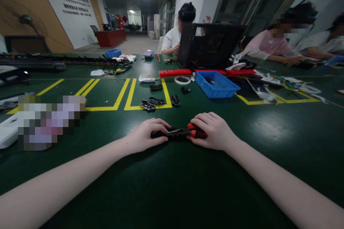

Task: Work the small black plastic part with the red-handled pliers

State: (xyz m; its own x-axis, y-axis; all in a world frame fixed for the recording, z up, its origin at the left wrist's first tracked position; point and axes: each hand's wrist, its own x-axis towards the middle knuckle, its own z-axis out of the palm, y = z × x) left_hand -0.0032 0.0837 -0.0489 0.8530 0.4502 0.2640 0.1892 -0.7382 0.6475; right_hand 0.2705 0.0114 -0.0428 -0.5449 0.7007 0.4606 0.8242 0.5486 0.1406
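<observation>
My right hand [212, 130] is closed round the red and black handles of a pair of pliers [185, 131]. The jaws of the pliers point left and are slightly apart. In my left hand [150, 132] is a small black part [158, 134], pinched between thumb and fingers. The plier tips reach this part, but whether they grip it I cannot tell. Beyond my hands lie several black plastic pieces [147, 105], in and around a yellow taped outline. One more black piece [175, 100] rests just right of them.
A blue bin [216, 85] stands beyond my right hand, near a white ring [182, 80] and a black cap [185, 90]. Red strips [174, 73] lie before a large black case [212, 46]. Several people sit across the green table [172, 186]. Cables [298, 85] lie at right.
</observation>
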